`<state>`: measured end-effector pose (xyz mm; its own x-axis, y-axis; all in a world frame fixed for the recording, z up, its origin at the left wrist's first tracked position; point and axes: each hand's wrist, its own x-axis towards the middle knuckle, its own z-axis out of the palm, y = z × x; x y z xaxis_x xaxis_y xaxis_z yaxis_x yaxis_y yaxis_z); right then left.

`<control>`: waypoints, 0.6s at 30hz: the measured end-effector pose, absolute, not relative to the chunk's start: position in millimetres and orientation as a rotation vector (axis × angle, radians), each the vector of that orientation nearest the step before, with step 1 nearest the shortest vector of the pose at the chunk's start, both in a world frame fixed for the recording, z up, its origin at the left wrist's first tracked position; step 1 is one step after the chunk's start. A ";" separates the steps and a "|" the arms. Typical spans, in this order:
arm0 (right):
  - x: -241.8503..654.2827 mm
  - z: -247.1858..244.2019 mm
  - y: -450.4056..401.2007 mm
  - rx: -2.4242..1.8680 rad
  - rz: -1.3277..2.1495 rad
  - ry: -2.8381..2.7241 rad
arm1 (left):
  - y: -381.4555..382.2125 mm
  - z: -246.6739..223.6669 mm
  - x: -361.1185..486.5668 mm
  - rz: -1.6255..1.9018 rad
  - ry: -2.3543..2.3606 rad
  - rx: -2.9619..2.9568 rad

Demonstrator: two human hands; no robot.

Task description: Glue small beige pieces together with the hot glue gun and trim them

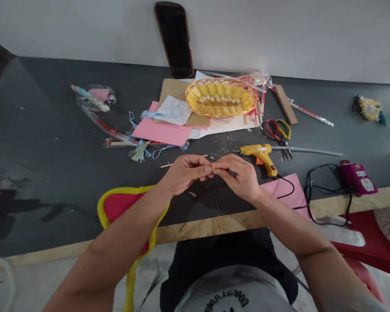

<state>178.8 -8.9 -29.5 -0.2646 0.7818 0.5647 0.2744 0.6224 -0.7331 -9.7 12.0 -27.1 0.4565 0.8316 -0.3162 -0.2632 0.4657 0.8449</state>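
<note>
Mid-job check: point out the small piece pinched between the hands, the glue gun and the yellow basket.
Small piece [213,169]: head view, on its exposed middle.
Glue gun [256,150]: head view, on its yellow body.
Yellow basket [221,111]: head view, on its near wall.

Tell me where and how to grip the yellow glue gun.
Take the yellow glue gun by its handle, probably with the right hand from the near side: the handle slants toward the table's near edge, while the nozzle points left and the glue stick juts out right.
</note>
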 end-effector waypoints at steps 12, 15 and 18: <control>175.9 -34.4 -7.6 -0.809 0.629 -1.786 | 11.0 -29.1 -9.4 0.784 0.815 0.834; 176.1 -35.2 -7.5 -0.807 0.642 -1.782 | 11.4 -30.4 -10.3 0.792 0.805 0.856; 176.4 -35.4 -7.7 -0.813 0.662 -1.781 | 11.7 -31.1 -10.5 0.804 0.799 0.873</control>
<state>176.4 -7.7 -35.4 -0.2469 0.7823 0.5719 0.2188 0.6200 -0.7535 -10.5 11.7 -31.1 0.4599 0.8496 -0.2582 -0.2628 0.4080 0.8743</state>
